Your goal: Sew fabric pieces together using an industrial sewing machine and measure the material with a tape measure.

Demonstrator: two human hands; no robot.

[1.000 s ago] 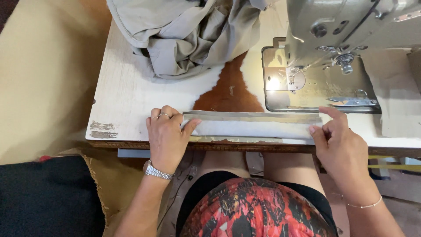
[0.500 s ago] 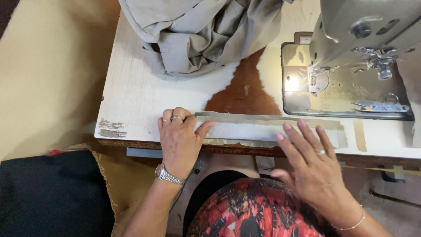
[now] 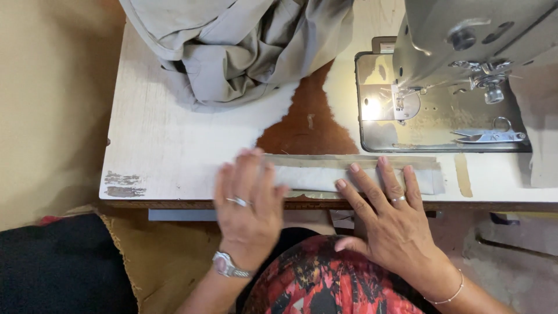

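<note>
Fabric strip (image 3: pixel 354 172) along the table's (image 3: pixel 157 157) front edge, left hand (image 3: pixel 249 203) flat and blurred over its left end, right hand (image 3: pixel 388 218) open, fingers pressing it, garment (image 3: pixel 232 52) at the back edge.

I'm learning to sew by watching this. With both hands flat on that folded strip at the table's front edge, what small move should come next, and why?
Probably slide the strip right toward the lit needle area. Both the left hand and the right hand press it flat, its fold looks even, and its right end lies just short of the machine bed.
</note>
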